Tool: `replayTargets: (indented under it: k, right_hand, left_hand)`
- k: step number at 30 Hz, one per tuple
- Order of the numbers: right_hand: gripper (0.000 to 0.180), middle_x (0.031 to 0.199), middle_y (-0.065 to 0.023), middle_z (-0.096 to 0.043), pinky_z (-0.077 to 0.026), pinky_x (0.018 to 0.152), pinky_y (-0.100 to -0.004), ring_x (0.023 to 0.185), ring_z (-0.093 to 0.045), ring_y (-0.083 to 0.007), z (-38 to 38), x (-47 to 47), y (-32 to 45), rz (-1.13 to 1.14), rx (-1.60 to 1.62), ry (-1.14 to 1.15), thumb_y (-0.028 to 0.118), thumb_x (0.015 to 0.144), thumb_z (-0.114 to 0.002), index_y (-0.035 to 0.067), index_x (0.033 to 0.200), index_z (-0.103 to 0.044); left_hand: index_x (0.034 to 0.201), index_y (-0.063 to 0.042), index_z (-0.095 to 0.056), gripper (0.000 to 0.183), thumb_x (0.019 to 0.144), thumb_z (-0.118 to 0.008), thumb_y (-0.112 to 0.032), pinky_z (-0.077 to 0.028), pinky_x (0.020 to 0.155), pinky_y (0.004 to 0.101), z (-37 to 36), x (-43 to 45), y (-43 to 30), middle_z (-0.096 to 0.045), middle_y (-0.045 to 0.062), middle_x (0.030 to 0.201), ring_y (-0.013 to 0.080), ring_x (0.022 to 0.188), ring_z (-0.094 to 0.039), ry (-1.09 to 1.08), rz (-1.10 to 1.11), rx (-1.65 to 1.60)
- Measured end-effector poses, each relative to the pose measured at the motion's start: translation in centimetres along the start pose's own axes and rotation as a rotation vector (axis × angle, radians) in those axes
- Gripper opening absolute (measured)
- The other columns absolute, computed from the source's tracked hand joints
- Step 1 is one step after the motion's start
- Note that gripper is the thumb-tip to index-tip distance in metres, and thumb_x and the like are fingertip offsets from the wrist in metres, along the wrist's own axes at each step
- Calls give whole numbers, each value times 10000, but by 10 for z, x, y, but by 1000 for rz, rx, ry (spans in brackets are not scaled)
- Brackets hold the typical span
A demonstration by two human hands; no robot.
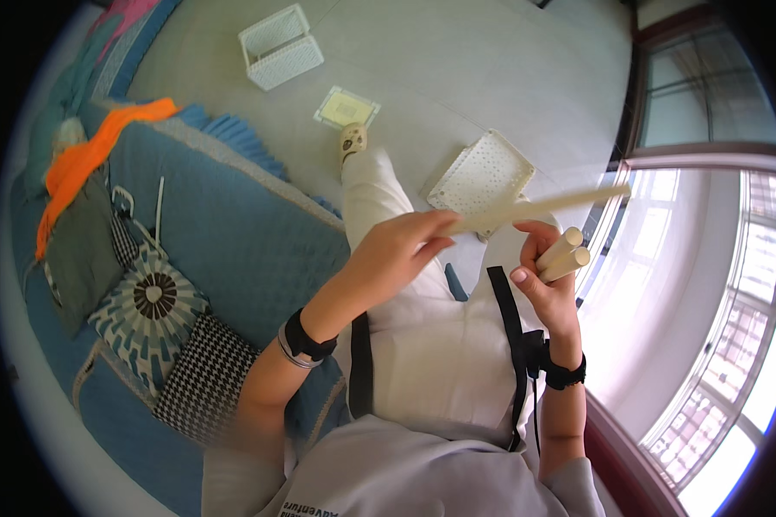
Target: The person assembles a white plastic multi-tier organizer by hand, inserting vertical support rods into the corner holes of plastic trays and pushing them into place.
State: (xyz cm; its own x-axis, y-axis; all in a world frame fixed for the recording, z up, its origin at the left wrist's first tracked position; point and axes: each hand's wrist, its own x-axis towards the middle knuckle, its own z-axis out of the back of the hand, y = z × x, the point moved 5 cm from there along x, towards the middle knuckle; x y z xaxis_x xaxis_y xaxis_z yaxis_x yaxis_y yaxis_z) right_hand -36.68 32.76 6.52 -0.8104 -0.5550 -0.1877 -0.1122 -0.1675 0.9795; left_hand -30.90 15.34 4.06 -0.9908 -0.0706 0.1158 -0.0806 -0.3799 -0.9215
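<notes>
Out over my lap, my left hand [394,252] pinches one end of a long cream tube [549,205]. That tube is blurred and points to the right, past the fingers of my other hand. My right hand [549,291] grips two shorter-looking cream tubes [559,247], held side by side with their hollow ends facing up towards me. Behind the long tube, a white perforated plastic tray [485,171] rests tilted by my right knee; its lower edge is partly covered by the tube and my leg.
On the floor ahead are a white woven-pattern plastic basket [284,55] and a flat yellow-and-white panel [347,107] by my foot. A blue-covered sofa [233,226] at left bears cushions [152,310], an orange cloth [103,152] and a thin white rod [160,213]. Windows [705,323] line the right.
</notes>
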Motion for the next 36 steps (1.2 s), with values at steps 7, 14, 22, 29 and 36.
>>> replayTargets:
  k: [7,14,22,29,36]
  right_hand:
    - [96,731,-20,-505,-357,628,-231,689,-447,-92,59,-53,-2,113,108,-362,96,834,-518,13,792,-540]
    - [116,814,-82,-515,-449,735,-320,789,-539,-184,122,-33,-32,210,565,-628,127,883,-461,17,847,-463]
    - [111,654,-48,-413,-391,581,-286,598,-427,-143,179,-20,-103,133,736,-782,134,907,-427,30,869,-437]
    - [141,561,9,-299,-275,496,-257,487,-288,-95,209,-15,-171,-153,836,-970,132,895,-427,68,773,-402]
    - [122,556,13,-301,-286,506,-259,497,-294,-94,201,14,-224,-403,888,-1009,151,880,-451,55,805,-448]
  left_hand:
    - [958,-24,-597,183,781,-606,-70,-472,613,343,-62,-13,-51,-624,121,759,262,682,-605,348,-208,138]
    - [934,15,-570,120,841,-531,-50,-477,668,299,-48,2,-13,-637,136,817,218,733,-624,137,146,224]
    - [1001,0,-526,178,882,-506,-131,-456,724,263,-99,74,93,-621,77,887,151,831,-587,259,516,126]
    - [1097,12,-438,386,798,-589,-179,-427,853,353,-176,113,291,-521,179,1118,284,1004,-538,471,545,515]
    - [1205,84,-364,632,726,-606,-251,-392,909,374,-213,101,460,-473,259,1169,343,1105,-469,631,1055,392]
